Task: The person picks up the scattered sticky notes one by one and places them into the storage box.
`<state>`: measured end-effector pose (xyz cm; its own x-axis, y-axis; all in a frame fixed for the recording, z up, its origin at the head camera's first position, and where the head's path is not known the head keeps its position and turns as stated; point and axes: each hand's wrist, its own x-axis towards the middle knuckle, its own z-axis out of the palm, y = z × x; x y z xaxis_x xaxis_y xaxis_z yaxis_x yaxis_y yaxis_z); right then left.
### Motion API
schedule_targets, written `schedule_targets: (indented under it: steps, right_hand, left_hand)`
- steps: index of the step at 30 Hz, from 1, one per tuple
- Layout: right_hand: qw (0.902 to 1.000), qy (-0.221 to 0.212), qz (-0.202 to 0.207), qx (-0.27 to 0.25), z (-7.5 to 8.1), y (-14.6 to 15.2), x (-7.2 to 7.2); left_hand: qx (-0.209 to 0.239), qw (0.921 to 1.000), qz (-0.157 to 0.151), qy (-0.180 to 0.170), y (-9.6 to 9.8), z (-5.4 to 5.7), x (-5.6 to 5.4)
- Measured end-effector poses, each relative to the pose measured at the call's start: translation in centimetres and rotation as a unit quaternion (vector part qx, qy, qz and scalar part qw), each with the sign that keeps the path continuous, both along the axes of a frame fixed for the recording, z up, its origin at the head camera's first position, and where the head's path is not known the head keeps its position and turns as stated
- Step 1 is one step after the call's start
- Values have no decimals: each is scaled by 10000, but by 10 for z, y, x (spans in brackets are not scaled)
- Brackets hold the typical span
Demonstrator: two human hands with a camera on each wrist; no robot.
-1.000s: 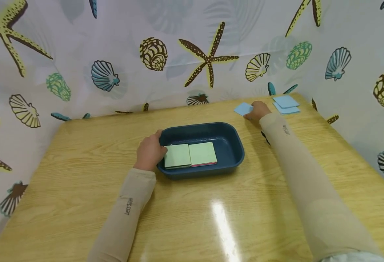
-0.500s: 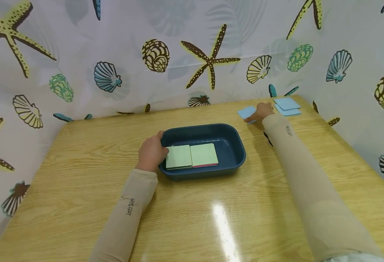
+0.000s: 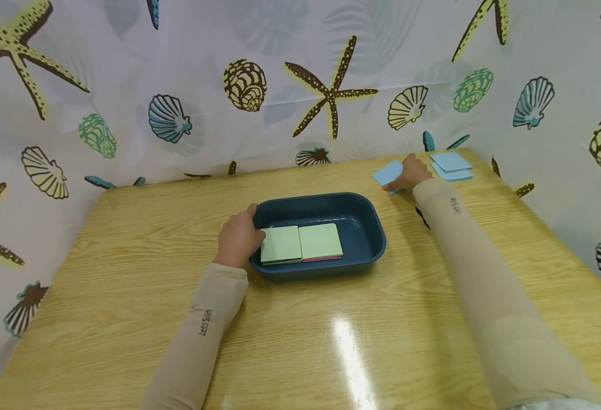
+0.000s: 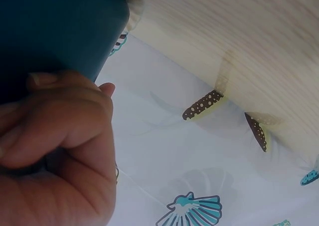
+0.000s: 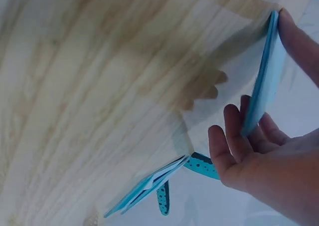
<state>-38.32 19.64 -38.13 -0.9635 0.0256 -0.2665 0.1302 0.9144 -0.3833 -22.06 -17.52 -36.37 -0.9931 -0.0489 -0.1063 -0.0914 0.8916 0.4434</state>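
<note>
A dark blue plastic tub (image 3: 364,265) stands mid-table. My left hand (image 3: 237,238) grips its left end, with the thumb inside over the rim and the fingers around the outside. Two pale green sticky-note pads (image 3: 281,245) lie side by side in the tub; a pink layer shows under the right one. Behind the tub's right end, my right hand (image 3: 411,173) holds a light blue sticky-note pad (image 3: 388,171) between thumb and fingers. In the right wrist view this blue pad (image 5: 264,74) appears edge-on, thumb at one edge and fingers at the other.
Two more light blue pads (image 3: 451,162) lie overlapped at the table's far right corner, just past the right hand. A white curtain (image 3: 198,68) with shell and starfish prints hangs along the back and right of the wooden table (image 3: 141,245).
My right hand has shifted its fingers on the blue pad, which has turned and moved slightly right. The left hand stays on the tub. The head view has shifted a little.
</note>
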Motion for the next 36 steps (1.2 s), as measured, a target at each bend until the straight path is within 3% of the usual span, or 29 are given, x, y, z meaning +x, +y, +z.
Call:
schedule_targets:
  steps: [7, 11, 19, 25, 30, 33, 36]
  right_hand:
    - [9937, 1007, -14, -502, 1, -4, -2]
    - [9881, 1270, -12, -868, 6, -7, 0]
    - [9727, 1695, 166, -1579, 37, -27, 16]
    - [9637, 1403, 352, -2244, 70, -46, 29]
    - [9508, 931, 888, -2820, 98, -70, 51]
    - [9498, 444, 1226, -2842, 110, -83, 66]
    - [9547, -133, 1562, -2530, 114, -96, 80]
  left_hand:
    - [46, 10000, -23, 73, 0, 0, 1]
    - [40, 10000, -28, 85, 0, 0, 0]
    - [32, 10000, -21, -1, 0, 2, 1]
    - [17, 9999, -79, 83, -1, 2, 1]
    - [-29, 9997, -157, 178, -3, 2, 1]
    - [-32, 9997, -209, 138, -1, 2, 1]
    - [-66, 9996, -277, 84, 2, 3, 0]
